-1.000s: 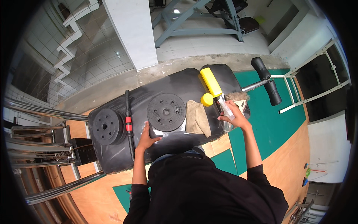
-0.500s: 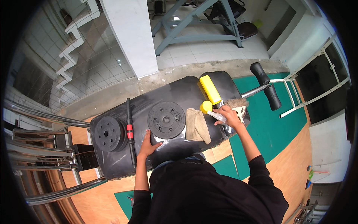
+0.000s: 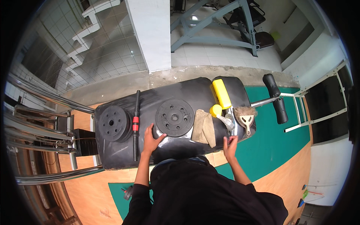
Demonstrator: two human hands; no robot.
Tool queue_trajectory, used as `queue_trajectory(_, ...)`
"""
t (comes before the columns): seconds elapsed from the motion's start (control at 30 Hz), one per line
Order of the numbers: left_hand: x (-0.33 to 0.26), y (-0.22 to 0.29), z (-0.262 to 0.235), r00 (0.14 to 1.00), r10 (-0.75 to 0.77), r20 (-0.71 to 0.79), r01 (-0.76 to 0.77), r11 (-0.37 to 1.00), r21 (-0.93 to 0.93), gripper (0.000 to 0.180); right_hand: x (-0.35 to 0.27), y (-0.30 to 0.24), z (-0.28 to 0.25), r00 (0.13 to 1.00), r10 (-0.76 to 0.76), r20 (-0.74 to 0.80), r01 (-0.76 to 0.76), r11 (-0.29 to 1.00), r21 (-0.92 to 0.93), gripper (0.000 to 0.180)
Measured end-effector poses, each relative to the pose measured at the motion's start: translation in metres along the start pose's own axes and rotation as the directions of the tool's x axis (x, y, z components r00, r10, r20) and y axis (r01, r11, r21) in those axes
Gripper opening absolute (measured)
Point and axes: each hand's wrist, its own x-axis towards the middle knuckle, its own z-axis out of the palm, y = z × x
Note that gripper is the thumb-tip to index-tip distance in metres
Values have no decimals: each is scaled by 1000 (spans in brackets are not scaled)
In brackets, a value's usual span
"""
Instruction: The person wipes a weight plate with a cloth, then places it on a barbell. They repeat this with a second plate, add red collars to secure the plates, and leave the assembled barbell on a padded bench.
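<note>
the left hand (image 3: 150,141) is spread wide, nothing gripped; the black weight plate (image 3: 174,117) is set just beyond its thumb, best steadied by the rim. the right hand (image 3: 230,147) is loosely curled; whether anything is held cannot be told. the clear bottle (image 3: 226,122), just ahead of it, is probably best gripped mid-body.
</note>
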Motion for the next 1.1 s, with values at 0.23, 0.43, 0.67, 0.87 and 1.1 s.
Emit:
queue_trajectory(0.23, 17, -29, 23, 975, 202, -92, -178, 960, 218, 113, 18, -94, 67, 970, -123, 208, 166, 964, -208, 42)
queue_trajectory(0.43, 21, -35, 40, 964, 262, -54, -219, 889, 402, 115, 40, -91, 117, 928, 267, 258, -103, 853, -511, 70)
queue_trajectory(0.67, 23, -32, 36, 981, 180, -71, -138, 906, 399, 136, 47, -95, 118, 958, 38, 283, 102, 880, -465, 52)
queue_trajectory(0.87, 25, -39, 40, 986, 151, -65, -119, 928, 353, 137, 67, -107, 97, 961, -112, 252, 168, 963, -210, 43)
queue_trajectory(1.1, 27, -44, 41, 982, 169, -82, -132, 933, 334, 139, 88, -202, 98, 864, -383, 327, 423, 904, -60, 48)
